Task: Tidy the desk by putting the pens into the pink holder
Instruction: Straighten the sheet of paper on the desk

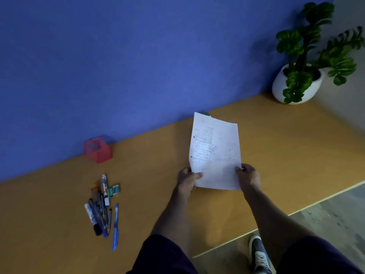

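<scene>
Both hands gripped a printed sheet (215,153), the left hand (187,177) and right hand (248,175) pinching its near corners, apparently clearing it aside. The pens (101,208) lay heaped well left of the left hand, the pink holder (98,149) beyond them, seemingly unfilled.
</scene>
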The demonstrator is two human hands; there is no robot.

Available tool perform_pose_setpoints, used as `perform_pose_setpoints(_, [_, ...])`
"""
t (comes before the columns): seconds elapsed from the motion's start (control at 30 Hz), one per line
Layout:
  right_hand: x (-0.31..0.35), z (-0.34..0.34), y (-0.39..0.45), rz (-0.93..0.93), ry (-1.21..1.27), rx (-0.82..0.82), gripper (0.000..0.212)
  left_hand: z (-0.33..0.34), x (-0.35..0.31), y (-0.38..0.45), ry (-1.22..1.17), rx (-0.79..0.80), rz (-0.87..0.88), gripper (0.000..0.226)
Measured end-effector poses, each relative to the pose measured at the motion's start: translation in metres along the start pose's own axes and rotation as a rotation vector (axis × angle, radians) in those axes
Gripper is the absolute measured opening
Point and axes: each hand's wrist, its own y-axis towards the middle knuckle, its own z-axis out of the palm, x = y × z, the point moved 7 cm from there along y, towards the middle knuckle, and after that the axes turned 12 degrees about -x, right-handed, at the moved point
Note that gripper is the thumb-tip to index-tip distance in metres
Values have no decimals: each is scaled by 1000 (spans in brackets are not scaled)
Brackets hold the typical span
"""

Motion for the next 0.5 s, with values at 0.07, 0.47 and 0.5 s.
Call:
perform_pose_setpoints(0.07, [7, 12, -6, -27, 7, 43, 21, -21, 2, 1, -20, -44, -7, 15])
perform_pose_setpoints(0.47, [37, 84, -42, -212, -108, 265, 19, -141, 42, 11, 192, -329, 25, 14])
perform_pose_setpoints(0.5, [39, 89, -45, -226, -131, 275, 20, -147, 44, 9, 242, -354, 24, 20])
